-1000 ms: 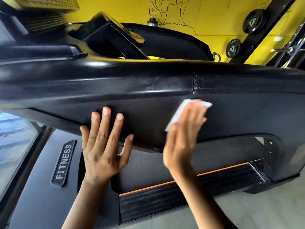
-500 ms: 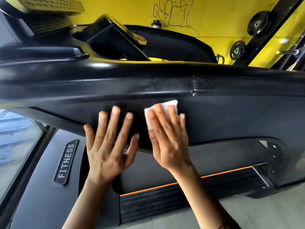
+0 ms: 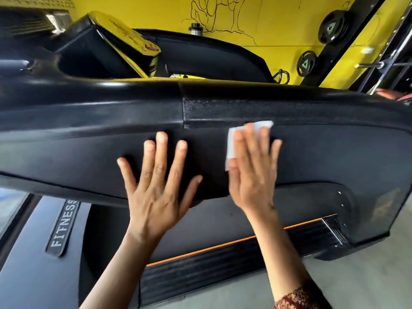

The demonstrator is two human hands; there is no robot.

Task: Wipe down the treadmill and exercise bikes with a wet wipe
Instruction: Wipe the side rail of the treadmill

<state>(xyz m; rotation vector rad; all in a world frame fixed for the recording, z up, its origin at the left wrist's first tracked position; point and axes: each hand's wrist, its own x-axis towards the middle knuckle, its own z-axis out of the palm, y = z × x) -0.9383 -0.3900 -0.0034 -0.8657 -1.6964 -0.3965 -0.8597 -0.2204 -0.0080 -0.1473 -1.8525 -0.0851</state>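
Note:
A black treadmill side arm runs across the whole head view. My left hand lies flat on its lower panel with fingers spread. To its right, my right hand presses a white wet wipe flat against the same panel, fingers straight. The wipe's top and left edges show past the fingers; the rest is hidden under the palm. The treadmill console sits behind the arm at upper left.
The treadmill deck with an orange stripe lies below the arm. A plate reading FITNESS is at lower left. Black weight plates hang on the yellow wall. Grey floor lies at lower right.
My right hand slid the wipe left along the panel, then back to the right and slightly up. The left hand stayed flat on the panel.

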